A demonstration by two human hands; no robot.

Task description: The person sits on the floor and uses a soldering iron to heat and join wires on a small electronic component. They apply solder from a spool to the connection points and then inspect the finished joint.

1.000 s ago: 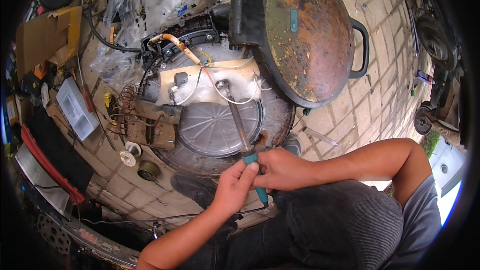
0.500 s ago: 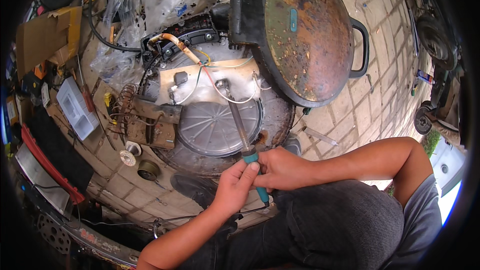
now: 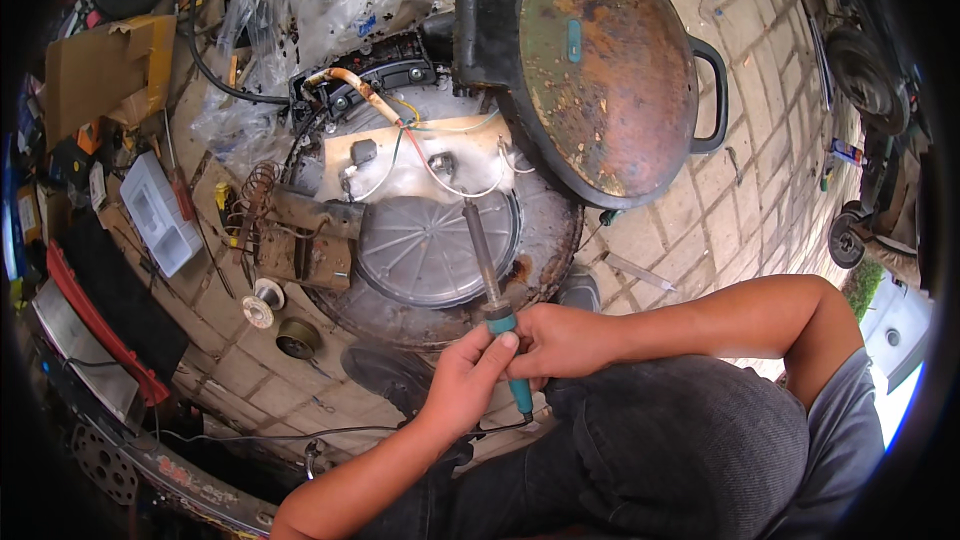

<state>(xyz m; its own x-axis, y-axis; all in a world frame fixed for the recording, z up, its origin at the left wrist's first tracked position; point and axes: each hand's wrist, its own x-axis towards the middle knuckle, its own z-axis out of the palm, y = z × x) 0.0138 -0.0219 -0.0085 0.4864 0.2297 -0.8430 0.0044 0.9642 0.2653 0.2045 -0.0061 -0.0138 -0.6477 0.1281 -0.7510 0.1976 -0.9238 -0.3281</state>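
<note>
Both my hands are closed round the teal handle of a soldering iron (image 3: 484, 262). My left hand (image 3: 466, 377) holds the handle with the thumb along it, and my right hand (image 3: 562, 341) wraps it from the other side. The iron points away from me over the opened round base of an electric pan (image 3: 438, 250). Its tip is just short of the white insulation pad (image 3: 400, 172), near a small metal thermostat-like part (image 3: 441, 164). Red, green and white wires cross the pad from a browned cable sleeve (image 3: 362, 92).
The rusty round lid (image 3: 615, 70) with a black handle stands at the far right. A solder spool (image 3: 262, 304), a round tin (image 3: 297, 338), a coil-spring iron stand (image 3: 300, 240) and a plastic tray (image 3: 159, 213) lie left. The iron's cord (image 3: 330, 432) runs left.
The soldering iron's tip has drawn back toward me, off the metal part on the pad. Both hands keep their hold, and the view has shifted slightly.
</note>
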